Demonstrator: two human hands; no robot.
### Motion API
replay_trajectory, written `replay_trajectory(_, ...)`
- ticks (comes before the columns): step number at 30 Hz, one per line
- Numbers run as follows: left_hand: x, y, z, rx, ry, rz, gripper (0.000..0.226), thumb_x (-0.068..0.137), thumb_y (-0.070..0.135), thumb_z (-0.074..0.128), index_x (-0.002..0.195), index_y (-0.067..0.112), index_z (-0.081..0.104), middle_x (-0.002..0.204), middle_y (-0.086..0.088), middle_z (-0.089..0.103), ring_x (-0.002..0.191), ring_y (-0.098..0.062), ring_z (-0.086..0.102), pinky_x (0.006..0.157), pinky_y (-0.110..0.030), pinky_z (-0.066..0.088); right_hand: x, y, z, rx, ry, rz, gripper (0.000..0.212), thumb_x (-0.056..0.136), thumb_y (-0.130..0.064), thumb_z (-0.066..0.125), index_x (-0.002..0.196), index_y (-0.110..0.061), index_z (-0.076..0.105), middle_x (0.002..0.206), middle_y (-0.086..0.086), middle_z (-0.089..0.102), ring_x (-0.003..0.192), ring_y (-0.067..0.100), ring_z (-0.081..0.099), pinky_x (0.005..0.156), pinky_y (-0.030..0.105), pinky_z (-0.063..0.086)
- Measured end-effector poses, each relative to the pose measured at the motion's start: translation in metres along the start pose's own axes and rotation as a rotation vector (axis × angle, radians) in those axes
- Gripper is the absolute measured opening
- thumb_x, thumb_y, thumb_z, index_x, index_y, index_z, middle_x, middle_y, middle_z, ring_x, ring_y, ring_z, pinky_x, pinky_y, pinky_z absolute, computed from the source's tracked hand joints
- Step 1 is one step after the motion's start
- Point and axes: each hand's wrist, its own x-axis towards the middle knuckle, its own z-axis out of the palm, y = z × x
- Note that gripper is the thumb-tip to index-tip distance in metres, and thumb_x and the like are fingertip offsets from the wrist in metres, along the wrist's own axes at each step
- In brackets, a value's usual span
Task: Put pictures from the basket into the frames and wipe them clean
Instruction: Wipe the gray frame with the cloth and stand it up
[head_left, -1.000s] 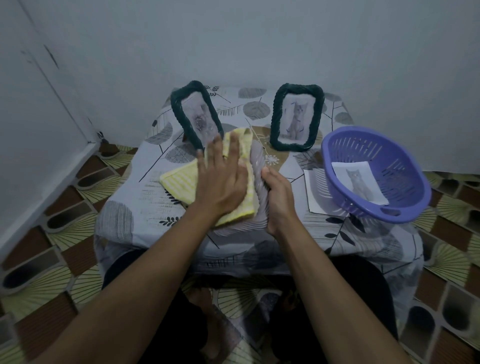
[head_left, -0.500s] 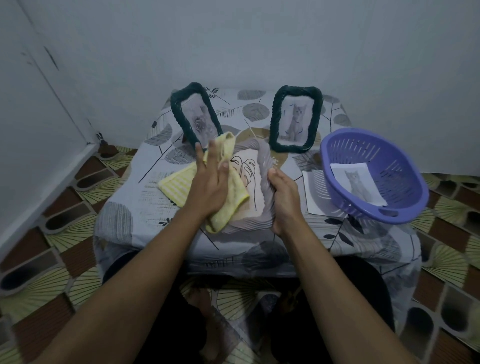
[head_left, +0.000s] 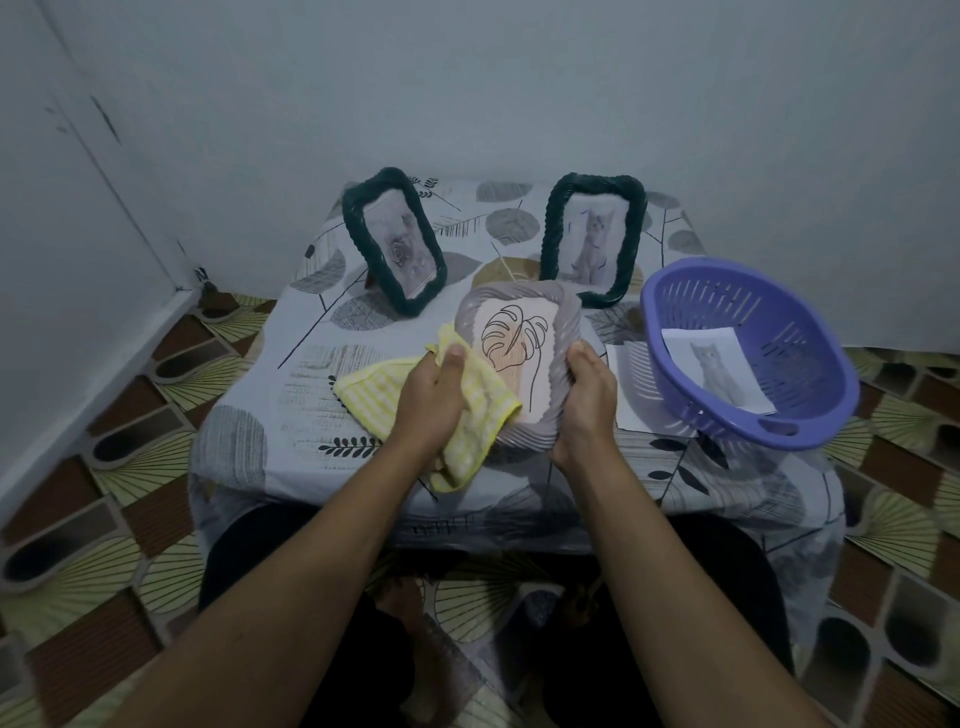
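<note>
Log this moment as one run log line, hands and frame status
step: wiping | left hand: yellow cloth on grey frame | right hand: grips frame edge | basket: one cat picture left

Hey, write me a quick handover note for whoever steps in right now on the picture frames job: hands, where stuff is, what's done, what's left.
Left hand: gripping the yellow cloth, pressed on the grey frame's lower left.
Right hand: holding the grey frame by its right edge, tilted up off the table.
Two dark green frames stand at the back, each with a picture inside.
Purple basket on the right holds one cat picture; a sheet lies partly under it.
Done: three frames hold pictures.
Left: finish wiping the grey frame and stand it. No empty frame is visible for the basket picture.
</note>
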Motion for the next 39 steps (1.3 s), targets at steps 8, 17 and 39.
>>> replay_trajectory(8,-0.005,-0.008,0.0,0.047,-0.033,0.038,0.034,0.102,0.048,0.044,0.107,0.016,0.056,0.095,0.007,0.064,0.084,0.0,0.059,0.067,-0.018,0.04,-0.004,0.003,0.001,-0.226,-0.093,-0.096,0.038,0.108,-0.031,0.037,0.128,-0.006,0.058,0.126,0.016,0.065,0.119,0.024,0.062,0.107,0.046,0.046)
replay_trajectory(17,-0.002,-0.006,-0.004,0.062,0.096,0.019,0.051,0.106,0.049,0.029,0.08,0.012,0.054,0.073,-0.002,0.056,0.068,-0.014,0.052,0.066,-0.032,0.04,-0.003,0.013,-0.003,-0.362,-0.211,-0.211,0.032,0.108,-0.026,0.039,0.134,-0.015,0.055,0.12,-0.007,0.068,0.11,0.004,0.064,0.098,0.026,0.049)
replay_trajectory(39,-0.019,-0.014,0.009,0.774,-0.137,0.509,0.076,0.098,0.061,0.005,0.157,0.019,-0.017,0.164,-0.008,-0.022,0.15,-0.017,-0.025,0.124,-0.044,-0.008,-0.004,0.006,0.004,-0.371,-0.254,-0.204,0.029,0.101,-0.042,0.045,0.108,-0.025,0.067,0.114,0.019,0.068,0.109,0.036,0.064,0.1,0.051,0.048)
